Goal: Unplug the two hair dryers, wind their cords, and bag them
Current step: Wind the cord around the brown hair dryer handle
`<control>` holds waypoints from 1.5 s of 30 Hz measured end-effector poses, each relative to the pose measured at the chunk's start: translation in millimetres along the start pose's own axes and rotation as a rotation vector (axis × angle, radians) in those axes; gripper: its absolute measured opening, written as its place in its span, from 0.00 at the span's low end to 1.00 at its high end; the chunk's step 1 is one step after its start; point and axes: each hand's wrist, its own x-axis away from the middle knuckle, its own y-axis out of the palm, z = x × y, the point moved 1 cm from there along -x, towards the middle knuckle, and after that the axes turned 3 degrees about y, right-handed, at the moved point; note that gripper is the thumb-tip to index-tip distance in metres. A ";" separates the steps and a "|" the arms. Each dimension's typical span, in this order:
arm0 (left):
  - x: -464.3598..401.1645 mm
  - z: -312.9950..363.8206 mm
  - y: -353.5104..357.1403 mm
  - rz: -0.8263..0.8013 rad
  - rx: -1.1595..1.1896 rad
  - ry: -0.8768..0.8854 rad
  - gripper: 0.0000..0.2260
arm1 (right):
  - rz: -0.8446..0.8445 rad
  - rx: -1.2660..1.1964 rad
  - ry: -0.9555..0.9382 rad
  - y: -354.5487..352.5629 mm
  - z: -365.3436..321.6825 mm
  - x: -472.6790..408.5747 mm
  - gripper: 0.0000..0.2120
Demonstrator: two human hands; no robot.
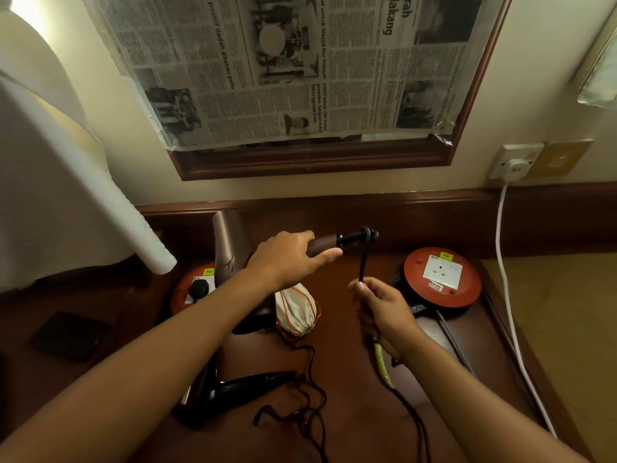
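Here, left hand (289, 253) grips the handle of the brown hair dryer (233, 248), held above the wooden desk (350, 379). Right hand (380, 309) pinches its black cord (364, 262) just below the handle's end; the cord runs down toward the near edge. Black hair dryer (230, 392) lies on the desk near the left forearm, cord loose beside it. Cream drawstring bag (295, 310) sits between the hands. Red socket reels stand left (190, 295) and right (442, 277); the left one holds a black plug (199, 289).
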 end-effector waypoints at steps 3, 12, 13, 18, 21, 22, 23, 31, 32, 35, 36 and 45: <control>1.7 -1.3 -4.8 -0.025 0.039 0.026 0.31 | -0.120 -0.045 0.101 -6.5 2.3 0.9 0.15; 6.5 0.2 -10.1 -0.060 0.082 0.104 0.28 | -0.366 -0.271 0.216 -0.2 7.6 1.4 0.14; 7.9 2.0 -11.0 -0.065 0.077 0.120 0.27 | -0.375 -0.266 0.213 -0.9 7.9 -0.9 0.13; 12.3 9.7 -19.2 -0.119 0.050 0.201 0.24 | -0.366 -0.127 0.155 -9.9 0.3 -15.1 0.09; 12.7 11.2 -23.6 -0.162 0.018 0.226 0.29 | -0.330 0.012 0.144 -16.7 -14.3 -22.1 0.08; 12.2 10.2 -24.1 -0.169 0.013 0.234 0.30 | -0.307 0.067 0.138 -19.0 -20.3 -25.0 0.07; 11.8 8.7 -24.4 -0.177 0.012 0.240 0.31 | -0.277 0.123 0.126 -20.9 -26.9 -27.4 0.07; 9.5 -3.8 -29.1 -0.199 0.039 0.230 0.30 | -0.047 0.441 -0.053 -27.3 -73.3 -53.6 0.11; 9.8 -5.0 -30.7 -0.203 0.033 0.228 0.30 | -0.033 0.463 -0.079 -28.5 -77.7 -55.3 0.10; 12.4 -7.3 -36.0 -0.228 -0.004 0.216 0.29 | -0.005 0.542 -0.161 -30.7 -89.7 -56.3 0.06; 13.0 -7.5 -37.5 -0.240 -0.029 0.214 0.28 | 0.014 0.576 -0.193 -29.9 -93.6 -56.1 0.05; 6.8 -1.8 -40.7 -0.265 -0.332 0.261 0.27 | 0.136 0.876 -0.456 -16.7 -121.1 -49.0 0.04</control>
